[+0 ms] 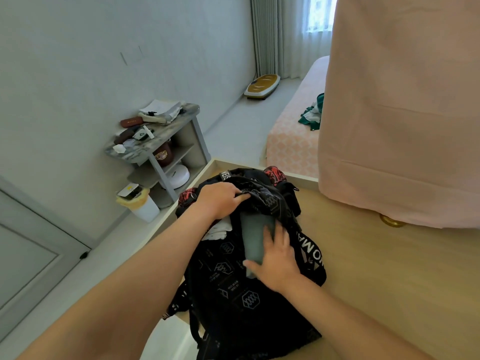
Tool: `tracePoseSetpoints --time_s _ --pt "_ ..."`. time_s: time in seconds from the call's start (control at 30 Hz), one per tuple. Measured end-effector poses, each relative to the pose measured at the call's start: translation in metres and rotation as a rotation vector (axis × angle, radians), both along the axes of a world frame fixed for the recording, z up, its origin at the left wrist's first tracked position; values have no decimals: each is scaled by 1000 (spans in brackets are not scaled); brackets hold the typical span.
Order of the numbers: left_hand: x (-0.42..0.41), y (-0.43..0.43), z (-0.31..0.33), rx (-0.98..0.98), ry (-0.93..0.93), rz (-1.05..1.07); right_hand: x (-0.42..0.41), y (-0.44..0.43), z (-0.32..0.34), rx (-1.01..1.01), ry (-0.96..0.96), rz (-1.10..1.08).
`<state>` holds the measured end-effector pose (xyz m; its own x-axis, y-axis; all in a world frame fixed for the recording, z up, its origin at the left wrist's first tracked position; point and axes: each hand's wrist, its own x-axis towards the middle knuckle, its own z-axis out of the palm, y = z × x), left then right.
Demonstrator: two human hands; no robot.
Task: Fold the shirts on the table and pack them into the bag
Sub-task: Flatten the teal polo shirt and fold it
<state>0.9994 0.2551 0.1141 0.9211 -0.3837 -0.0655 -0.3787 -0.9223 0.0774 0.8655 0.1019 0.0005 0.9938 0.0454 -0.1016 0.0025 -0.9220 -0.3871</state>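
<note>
A black backpack [233, 287] with white printed logos lies on the wooden table [389, 276] near its left edge. My left hand [220, 200] grips the upper flap of the bag's opening and holds it up. My right hand [276, 258] holds a folded grey shirt [255, 237], its top end partly inside the opening. A white garment [220, 229] shows inside the bag under my left wrist.
A large pink cloth [400, 113] hangs over the right of the view and reaches the table. A cluttered grey shelf unit [161, 141] and a white bin [141, 203] stand on the floor at the left. A pink bed [296, 136] lies beyond.
</note>
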Motion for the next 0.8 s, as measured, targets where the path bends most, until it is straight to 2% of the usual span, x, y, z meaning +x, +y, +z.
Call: tracePoseSetpoints --time_s 0.1,0.2,0.33,0.43,0.5,0.53,0.67,0.8 --pt "2 0 -2 16 -3 -5 -18 5 -10 -213 -73 123" --pt "5 -1 -2 -9 0 -23 -18 2 -16 -115 -38 103" --pt "7 -3 -4 -111 15 -38 19 6 -12 -32 -76 251" --pt "12 4 -8 -165 22 -30 32 19 -10 -257 -121 173" --pt "16 9 -10 -196 30 -21 22 26 -18 -298 -64 85" --pt "17 10 -10 -202 30 -21 16 25 -22 -280 -36 59" --pt "16 6 -9 -201 31 -33 23 20 -30 -135 -117 44" --pt "13 7 -10 -212 27 -38 57 33 -15 -26 -55 71"
